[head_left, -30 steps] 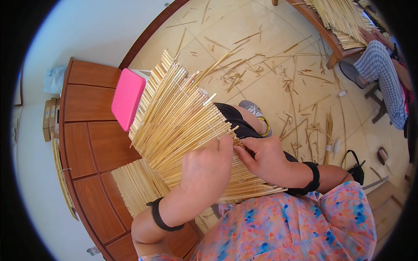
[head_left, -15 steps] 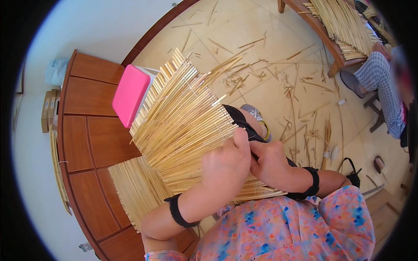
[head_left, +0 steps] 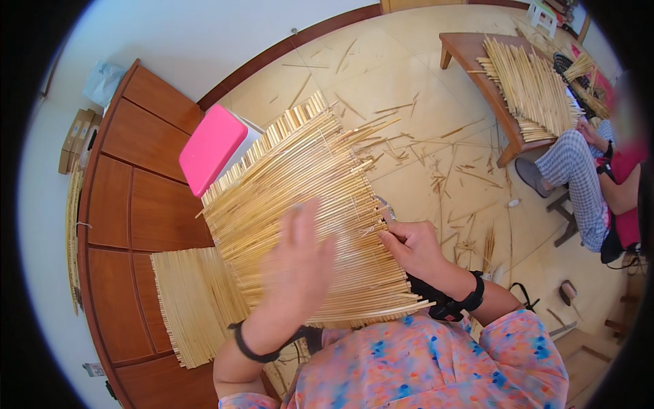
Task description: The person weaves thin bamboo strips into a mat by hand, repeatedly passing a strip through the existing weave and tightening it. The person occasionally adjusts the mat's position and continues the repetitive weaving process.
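A mat of pale straw-coloured stalks (head_left: 272,198), bound side by side with thin thread, lies across my lap. My right hand (head_left: 417,251) pinches its right edge, thumb on top, near a tuft of light thread ends. Over the middle of the mat hovers my left hand (head_left: 300,262), blurred by motion, with its fingers stretched out and nothing seen in them. Whether it touches the stalks I cannot tell. A second stalk panel (head_left: 194,303) hangs down at the left, partly under the first.
A brown wooden cabinet (head_left: 112,211) stands at left, with a pink-topped stool (head_left: 214,150) beside it. Broken stalks litter the tiled floor (head_left: 402,75). Far right, a seated person (head_left: 572,177) works by a low wooden table (head_left: 463,51) bearing stalks (head_left: 528,88).
My left hand has left the mat's right edge and swung left over its middle, its fingers opening out. The right hand stays at the edge. The whole view has shifted a little.
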A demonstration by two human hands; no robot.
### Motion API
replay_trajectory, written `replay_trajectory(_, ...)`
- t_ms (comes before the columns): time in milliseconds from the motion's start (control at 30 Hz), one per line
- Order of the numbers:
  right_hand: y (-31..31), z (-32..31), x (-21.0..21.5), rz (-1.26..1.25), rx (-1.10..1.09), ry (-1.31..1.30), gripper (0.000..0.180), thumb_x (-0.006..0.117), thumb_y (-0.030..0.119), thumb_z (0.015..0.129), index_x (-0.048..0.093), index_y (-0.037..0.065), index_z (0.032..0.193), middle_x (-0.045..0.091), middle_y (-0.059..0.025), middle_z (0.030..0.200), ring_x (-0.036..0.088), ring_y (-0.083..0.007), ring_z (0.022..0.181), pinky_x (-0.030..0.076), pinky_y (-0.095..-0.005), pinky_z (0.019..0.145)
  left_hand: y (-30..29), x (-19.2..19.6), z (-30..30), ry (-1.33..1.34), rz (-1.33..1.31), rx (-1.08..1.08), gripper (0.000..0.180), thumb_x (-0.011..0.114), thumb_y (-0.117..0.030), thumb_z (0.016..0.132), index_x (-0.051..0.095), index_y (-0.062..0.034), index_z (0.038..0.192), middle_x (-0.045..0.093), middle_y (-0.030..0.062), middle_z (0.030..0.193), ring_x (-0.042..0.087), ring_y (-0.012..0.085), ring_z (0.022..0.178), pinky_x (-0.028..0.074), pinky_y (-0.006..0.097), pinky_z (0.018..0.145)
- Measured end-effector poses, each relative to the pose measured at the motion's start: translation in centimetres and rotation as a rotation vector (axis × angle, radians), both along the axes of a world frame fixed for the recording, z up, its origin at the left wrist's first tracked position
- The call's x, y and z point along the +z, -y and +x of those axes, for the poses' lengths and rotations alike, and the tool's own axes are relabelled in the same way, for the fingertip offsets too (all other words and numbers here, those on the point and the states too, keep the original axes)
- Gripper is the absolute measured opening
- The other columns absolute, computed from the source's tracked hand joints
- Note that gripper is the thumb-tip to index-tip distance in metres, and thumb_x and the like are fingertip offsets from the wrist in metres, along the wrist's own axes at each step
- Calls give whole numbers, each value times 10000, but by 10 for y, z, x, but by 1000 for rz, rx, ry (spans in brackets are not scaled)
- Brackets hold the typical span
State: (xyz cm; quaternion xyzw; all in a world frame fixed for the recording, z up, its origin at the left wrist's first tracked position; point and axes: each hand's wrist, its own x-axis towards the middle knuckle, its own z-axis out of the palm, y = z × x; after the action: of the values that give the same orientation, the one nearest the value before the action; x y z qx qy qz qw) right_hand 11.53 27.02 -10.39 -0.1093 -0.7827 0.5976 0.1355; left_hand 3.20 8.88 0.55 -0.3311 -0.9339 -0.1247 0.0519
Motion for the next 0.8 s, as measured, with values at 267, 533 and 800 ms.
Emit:
replay_trajectory(267, -7, -5, -11, -240, -67, -48, 303, 662, 151, 973, 650, -75, 772, 526, 3, 584, 413, -35, 571, 330, -278, 482, 134, -23, 18, -63, 476, 222, 455, 639, -30, 936, 500, -7, 1369, 532, 171, 1401, 651, 255, 1035, 543, 338, 733)
replay_trajectory(533, 26, -15, 2, -542, -188, -134, 305, 651, 149, 996, 681, -59, 776, 604, 14, 718, 451, -30, 630, 347, -246, 512, 167, -68, 47, -315, 351, 313, 537, 696, -5, 857, 516, 12, 1363, 431, 241, 1496, 396, 416, 1410, 442, 454, 1035)
replay_trajectory(800, 32, -3, 33, -692, -277, -72, 303, 620, 203, 1019, 706, -68, 915, 728, -106, 833, 713, -165, 728, 572, -283, 627, 135, -67, 23, -518, 219, -55, 458, 695, 16, 770, 705, -137, 1202, 600, 137, 1357, 507, 371, 1342, 321, 591, 1143)
